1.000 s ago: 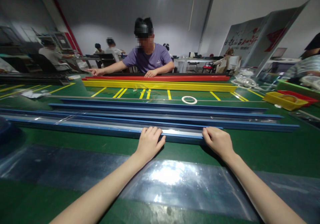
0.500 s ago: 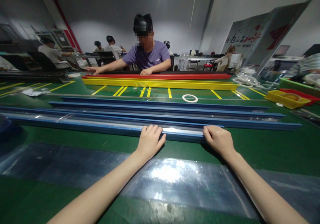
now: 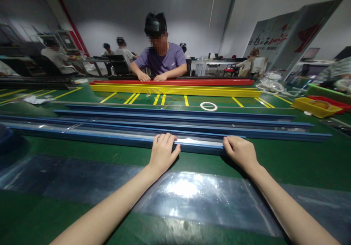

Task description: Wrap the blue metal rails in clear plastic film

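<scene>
Nearest me among several long blue channel strips lies a blue channel [image 3: 120, 137] with a pale inner face. My left hand [image 3: 163, 150] is curled over its front edge, fingers bent into the trough and thumb in front. At the channel's right end, my right hand [image 3: 241, 150] is closed around the tip, with the fingertips partly hidden. Just behind it rest more blue channels [image 3: 274, 131]. A clear plastic sheet [image 3: 181, 197] lies flat on the green table under my forearms, shining with reflected light.
Across the table a person in a purple shirt [image 3: 170, 58] has both hands at a red strip [image 3: 208, 81], behind a yellow strip [image 3: 192, 91]. A white tape ring [image 3: 208, 106] lies mid-table. Yellow tray [image 3: 315, 108] and clear plastic bundle [image 3: 271, 82] sit at right.
The co-worker's outstretched arm has drawn in, so both their hands are now close together at the red strip. My own hands and the blue channel stay practically in place.
</scene>
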{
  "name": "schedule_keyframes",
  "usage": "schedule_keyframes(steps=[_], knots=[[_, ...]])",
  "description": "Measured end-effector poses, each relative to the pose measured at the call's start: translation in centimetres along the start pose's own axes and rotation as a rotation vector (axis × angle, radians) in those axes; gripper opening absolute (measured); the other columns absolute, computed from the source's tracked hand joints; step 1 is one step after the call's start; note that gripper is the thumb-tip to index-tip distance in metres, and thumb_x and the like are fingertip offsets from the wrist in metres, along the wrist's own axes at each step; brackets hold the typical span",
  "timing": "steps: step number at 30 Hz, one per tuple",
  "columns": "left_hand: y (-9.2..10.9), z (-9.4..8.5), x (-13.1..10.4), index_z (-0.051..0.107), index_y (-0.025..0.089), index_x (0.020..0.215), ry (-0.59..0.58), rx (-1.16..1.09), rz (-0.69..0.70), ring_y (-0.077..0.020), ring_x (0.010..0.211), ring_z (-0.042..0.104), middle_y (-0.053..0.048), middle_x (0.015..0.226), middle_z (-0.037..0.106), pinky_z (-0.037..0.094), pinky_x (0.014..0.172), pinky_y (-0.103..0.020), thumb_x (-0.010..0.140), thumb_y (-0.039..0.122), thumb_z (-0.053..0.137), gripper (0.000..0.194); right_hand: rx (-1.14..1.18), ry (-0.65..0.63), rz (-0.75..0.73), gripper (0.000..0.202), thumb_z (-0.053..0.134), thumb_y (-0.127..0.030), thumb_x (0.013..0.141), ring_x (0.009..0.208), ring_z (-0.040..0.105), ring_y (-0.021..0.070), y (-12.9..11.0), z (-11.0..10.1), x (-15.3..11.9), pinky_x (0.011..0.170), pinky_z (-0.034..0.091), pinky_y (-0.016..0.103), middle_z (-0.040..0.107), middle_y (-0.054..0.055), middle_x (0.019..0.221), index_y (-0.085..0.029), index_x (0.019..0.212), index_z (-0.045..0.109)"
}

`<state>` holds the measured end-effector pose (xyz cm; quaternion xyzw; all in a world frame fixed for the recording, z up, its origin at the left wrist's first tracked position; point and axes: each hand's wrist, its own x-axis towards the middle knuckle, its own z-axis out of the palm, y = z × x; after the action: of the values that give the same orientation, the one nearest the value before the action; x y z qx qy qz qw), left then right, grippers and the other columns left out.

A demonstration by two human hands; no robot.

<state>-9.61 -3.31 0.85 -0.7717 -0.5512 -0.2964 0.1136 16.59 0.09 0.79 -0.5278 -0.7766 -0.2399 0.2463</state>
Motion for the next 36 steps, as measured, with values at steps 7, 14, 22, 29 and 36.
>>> schedule_keyframes(steps=[7,14,22,29,36], knots=[[-0.28,-0.25,0.07,0.051,0.019,0.08,0.076,-0.002,-0.212,-0.0166,0.079,0.048,-0.001,0.079,0.058,0.027,0.083,-0.035,0.084,0.021,0.036,0.016,-0.003,-0.033,0.011,0.041,0.032,-0.03,0.084,0.05,0.049,0.0102,-0.04,-0.19,-0.03,0.047,0.022,0.023,0.057,0.003,0.052,-0.017,0.049,0.05],[-0.28,-0.23,0.0,0.051,0.021,0.07,0.04,-0.043,-0.183,-0.0155,0.078,0.048,0.003,0.074,0.059,0.024,0.085,-0.036,0.08,0.013,0.036,0.02,-0.01,-0.033,0.008,0.04,0.034,-0.03,0.083,0.051,0.051,0.0101,-0.01,-0.11,0.04,0.047,0.023,0.022,0.058,0.002,0.052,-0.017,0.049,0.05],[-0.36,-0.15,0.0,0.053,0.021,0.069,0.066,-0.054,-0.191,-0.0156,0.077,0.049,0.002,0.073,0.059,0.025,0.084,-0.036,0.079,0.013,0.038,0.02,-0.01,-0.059,0.017,0.041,0.032,-0.03,0.084,0.051,0.051,0.0106,-0.06,-0.17,0.05,0.048,0.023,0.023,0.058,0.003,0.053,-0.017,0.05,0.051],[-0.33,-0.27,-0.05,0.054,0.022,0.073,0.079,-0.076,-0.154,-0.0168,0.081,0.047,0.002,0.078,0.059,0.023,0.084,-0.037,0.079,0.01,0.041,0.018,-0.024,-0.08,0.022,0.041,0.032,-0.031,0.084,0.051,0.051,0.0105,-0.04,-0.07,0.08,0.047,0.022,0.023,0.058,0.003,0.054,-0.017,0.05,0.051],[-0.03,-0.57,-0.28,0.056,0.023,0.078,0.094,-0.063,-0.156,-0.0186,0.084,0.045,0.0,0.082,0.059,0.023,0.081,-0.037,0.077,0.006,0.04,0.023,-0.018,-0.079,0.024,0.04,0.032,-0.03,0.083,0.051,0.05,0.0101,-0.06,-0.14,0.06,0.047,0.022,0.023,0.058,0.003,0.054,-0.017,0.05,0.051]])
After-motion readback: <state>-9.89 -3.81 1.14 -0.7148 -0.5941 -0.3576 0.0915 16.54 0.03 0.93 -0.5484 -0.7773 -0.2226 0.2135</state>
